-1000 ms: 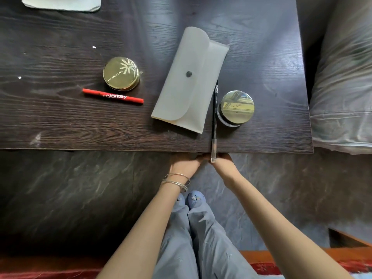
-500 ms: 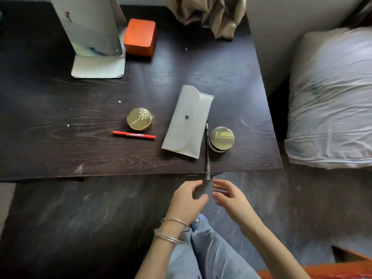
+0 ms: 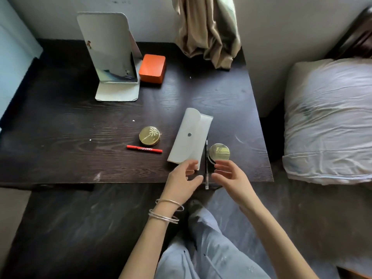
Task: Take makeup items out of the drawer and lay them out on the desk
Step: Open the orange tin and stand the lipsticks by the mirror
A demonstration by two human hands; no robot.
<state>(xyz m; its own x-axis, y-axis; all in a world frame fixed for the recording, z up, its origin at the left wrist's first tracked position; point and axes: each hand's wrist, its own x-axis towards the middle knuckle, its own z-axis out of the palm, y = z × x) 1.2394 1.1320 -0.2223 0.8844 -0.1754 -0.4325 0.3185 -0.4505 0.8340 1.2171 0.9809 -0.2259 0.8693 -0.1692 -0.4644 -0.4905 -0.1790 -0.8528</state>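
Both hands hover empty, fingers loosely spread: left hand (image 3: 184, 179), right hand (image 3: 228, 176). They flank the thin black pencil (image 3: 206, 164) overhanging the dark wooden counter (image 3: 80, 158), probably to nudge it safer.

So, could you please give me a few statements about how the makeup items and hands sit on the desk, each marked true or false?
1. The red pencil lies just in front of the gold compact. True.
2. The black pencil lies wholly on the desk. False: its near end overhangs the edge.
3. The left hand holds the white pouch. False: it holds nothing.
4. The right hand is open. True.
5. The orange box is beside the mirror. True.
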